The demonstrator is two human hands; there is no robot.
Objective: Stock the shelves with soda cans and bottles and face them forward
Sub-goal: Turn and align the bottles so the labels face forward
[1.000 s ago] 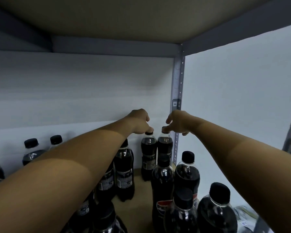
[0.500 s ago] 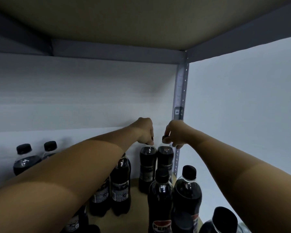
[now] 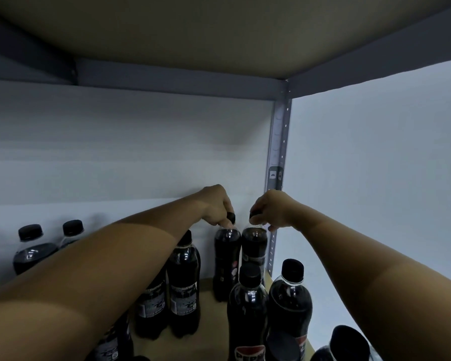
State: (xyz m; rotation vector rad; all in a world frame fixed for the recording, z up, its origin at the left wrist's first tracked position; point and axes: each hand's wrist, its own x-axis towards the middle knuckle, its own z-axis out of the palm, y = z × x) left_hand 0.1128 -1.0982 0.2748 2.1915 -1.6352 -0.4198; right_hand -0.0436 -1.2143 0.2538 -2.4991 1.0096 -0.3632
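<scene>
I see both arms reaching deep to the back right corner of the shelf (image 3: 208, 285). My left hand (image 3: 216, 208) pinches the black cap of the left rear bottle (image 3: 225, 259), so its grip is closed around that cap. My right hand (image 3: 270, 211) holds the cap of the right rear bottle (image 3: 254, 246) in the same way. These two bottles stand upright, touching each other, just beside the grey corner post (image 3: 277, 162). More dark bottles stand in front, one with its label (image 3: 249, 353) facing me.
</scene>
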